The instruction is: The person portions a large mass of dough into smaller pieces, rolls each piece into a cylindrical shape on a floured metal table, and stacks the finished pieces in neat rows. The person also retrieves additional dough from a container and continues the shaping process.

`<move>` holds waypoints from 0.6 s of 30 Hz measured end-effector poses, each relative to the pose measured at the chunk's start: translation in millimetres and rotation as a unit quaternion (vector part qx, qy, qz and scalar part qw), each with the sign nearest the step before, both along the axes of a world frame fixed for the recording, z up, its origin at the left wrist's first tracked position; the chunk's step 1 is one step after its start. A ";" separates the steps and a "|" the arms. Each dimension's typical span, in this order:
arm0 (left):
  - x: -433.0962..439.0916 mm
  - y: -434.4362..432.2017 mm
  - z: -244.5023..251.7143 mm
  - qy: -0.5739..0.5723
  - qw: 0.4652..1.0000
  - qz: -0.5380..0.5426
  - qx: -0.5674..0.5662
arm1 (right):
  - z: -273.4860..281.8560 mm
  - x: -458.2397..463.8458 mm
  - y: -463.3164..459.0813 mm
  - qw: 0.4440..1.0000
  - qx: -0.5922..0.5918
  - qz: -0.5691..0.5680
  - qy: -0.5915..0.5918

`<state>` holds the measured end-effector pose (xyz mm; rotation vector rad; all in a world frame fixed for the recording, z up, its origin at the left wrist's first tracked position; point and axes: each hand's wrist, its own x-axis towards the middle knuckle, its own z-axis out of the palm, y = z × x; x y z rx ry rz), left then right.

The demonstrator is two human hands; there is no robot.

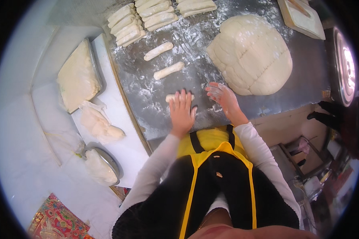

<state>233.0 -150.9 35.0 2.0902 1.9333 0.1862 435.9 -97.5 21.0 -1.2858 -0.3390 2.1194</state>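
My left hand (182,112) lies palm down over a short dough roll (170,98), whose ends show on both sides of the fingers. To the right, my right hand (224,97), dusted with flour, is apart from that roll, its fingers loosely bent and holding nothing. Two finished-looking dough sticks, an upper one (158,51) and a lower one (169,70), lie further up the floured dark worktop (146,110). A large, creased mound of dough (254,56) rests just beyond my right hand.
Stacked dough strips (127,25) line the far edge. A wooden-edged box (302,19) stands far right, near a round metal lid (344,67). On the white side surface (133,162) are a covered tray (77,77), a plastic bag with dough (101,124) and a metal bowl (109,162).
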 end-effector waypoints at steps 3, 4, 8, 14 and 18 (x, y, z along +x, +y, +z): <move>-8.1 21.3 -10.6 0.050 0.998 -0.010 0.026 | -0.4 0.8 2.4 1.000 0.001 0.003 0.001; -12.9 45.4 -18.9 0.075 0.996 0.003 0.046 | -0.1 0.0 3.4 1.000 0.002 0.006 0.000; -21.4 100.7 -43.3 0.062 0.987 0.089 0.122 | 2.5 -4.2 5.7 0.999 0.028 0.011 -0.015; -6.9 27.3 -30.7 0.034 0.998 0.058 0.011 | 3.5 -4.6 9.7 1.000 -0.006 0.009 -0.024; -30.2 92.7 -52.4 0.071 0.983 0.111 0.132 | 0.4 -7.7 13.3 0.999 0.006 0.018 -0.048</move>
